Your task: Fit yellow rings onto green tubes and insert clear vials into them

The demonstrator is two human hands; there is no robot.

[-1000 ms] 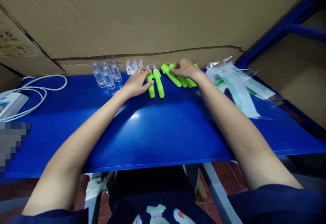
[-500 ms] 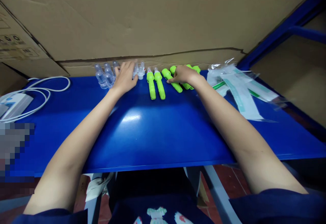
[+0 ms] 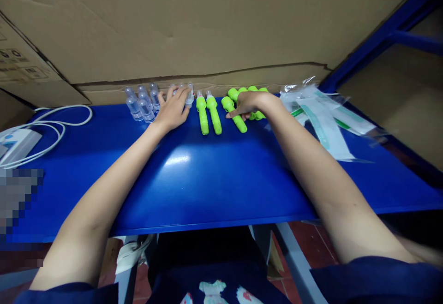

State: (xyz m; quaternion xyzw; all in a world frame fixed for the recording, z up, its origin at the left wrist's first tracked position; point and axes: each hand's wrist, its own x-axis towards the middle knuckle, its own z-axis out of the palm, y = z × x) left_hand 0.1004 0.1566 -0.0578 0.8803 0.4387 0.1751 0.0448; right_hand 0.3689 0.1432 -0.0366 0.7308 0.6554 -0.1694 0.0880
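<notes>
My left hand (image 3: 172, 110) lies flat on the blue table (image 3: 207, 175), fingers stretched toward small clear caps with red dots (image 3: 188, 96). Just right of it, two bright green pen-like tubes with white tips (image 3: 207, 115) lie side by side. My right hand (image 3: 249, 103) rests, fingers curled, on a group of several green tubes (image 3: 237, 112), its fingertips on the leftmost one. Nothing is lifted off the table.
Several clear plastic vials (image 3: 141, 101) stand at the back left. Clear sealed packets (image 3: 321, 115) lie at the right. A white device with a white cable (image 3: 20, 138) sits at the far left. A cardboard wall (image 3: 207, 27) rises right behind the table.
My left hand left the two green tubes, moved left to the clear caps and has drawn back slightly. My right hand stays on the green tube group, which has shifted a little.
</notes>
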